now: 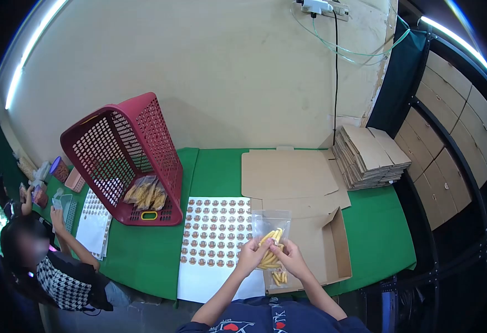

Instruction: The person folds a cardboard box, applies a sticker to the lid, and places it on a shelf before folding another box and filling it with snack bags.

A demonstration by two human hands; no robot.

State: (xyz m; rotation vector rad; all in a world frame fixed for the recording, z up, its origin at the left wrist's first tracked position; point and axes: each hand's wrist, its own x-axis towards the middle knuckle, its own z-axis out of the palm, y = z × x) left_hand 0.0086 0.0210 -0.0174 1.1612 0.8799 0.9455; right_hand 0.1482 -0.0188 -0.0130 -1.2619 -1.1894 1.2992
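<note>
A clear plastic bag (271,222) of yellow, finger-like pieces is held between both hands, over the left part of an open cardboard box (310,233). My left hand (252,256) grips the bag's left side, and my right hand (289,259) grips its right side, with the thumbs close together near a small round label. Just below the hands, more yellow pieces (279,277) show in clear plastic. Left of the box lies a white sheet (216,283) with rows of round brown stickers.
A red basket (171,161) tipped on its side holds filled bags (146,192). Flattened cardboard (371,152) is stacked at the back right. A co-worker (66,277) sits at the left, near a green basket (69,208) and more sheets (92,227).
</note>
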